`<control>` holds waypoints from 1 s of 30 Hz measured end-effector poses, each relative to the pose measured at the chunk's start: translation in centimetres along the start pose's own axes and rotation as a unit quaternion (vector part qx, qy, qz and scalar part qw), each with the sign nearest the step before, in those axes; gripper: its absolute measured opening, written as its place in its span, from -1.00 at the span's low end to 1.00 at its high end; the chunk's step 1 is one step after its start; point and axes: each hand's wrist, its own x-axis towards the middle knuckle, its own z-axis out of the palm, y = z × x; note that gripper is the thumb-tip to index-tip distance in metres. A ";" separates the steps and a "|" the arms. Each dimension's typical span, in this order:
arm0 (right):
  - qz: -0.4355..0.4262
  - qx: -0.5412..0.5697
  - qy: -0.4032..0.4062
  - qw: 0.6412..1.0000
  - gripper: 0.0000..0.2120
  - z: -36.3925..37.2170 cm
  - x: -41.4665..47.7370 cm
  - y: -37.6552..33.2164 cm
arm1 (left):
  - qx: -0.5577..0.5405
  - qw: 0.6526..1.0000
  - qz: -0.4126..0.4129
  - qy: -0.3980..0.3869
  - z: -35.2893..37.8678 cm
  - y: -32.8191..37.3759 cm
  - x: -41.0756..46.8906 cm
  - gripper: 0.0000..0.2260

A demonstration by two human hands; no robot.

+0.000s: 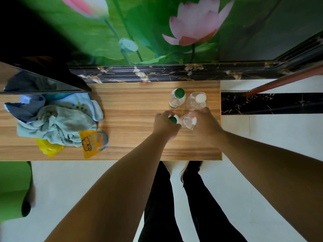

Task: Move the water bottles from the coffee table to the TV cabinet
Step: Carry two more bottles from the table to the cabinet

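Four water bottles cluster on the wooden TV cabinet [125, 105]: two stand free behind, the left hand [165, 124] grasps a green-capped bottle [173, 119], the right hand [205, 122] a clear bottle [189, 121].

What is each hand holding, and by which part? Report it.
Left hand grips a clear plastic bottle with a green cap around its neck. Right hand grips a clear plastic bottle with a white cap by its upper body. Both bottles are over the wooden cabinet top.
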 end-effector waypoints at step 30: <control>-0.075 -0.061 0.049 0.994 -0.80 -15.4 -7.8 -5.9 | 0.016 0.989 0.149 -0.004 -9.5 9.3 -9.4 -0.70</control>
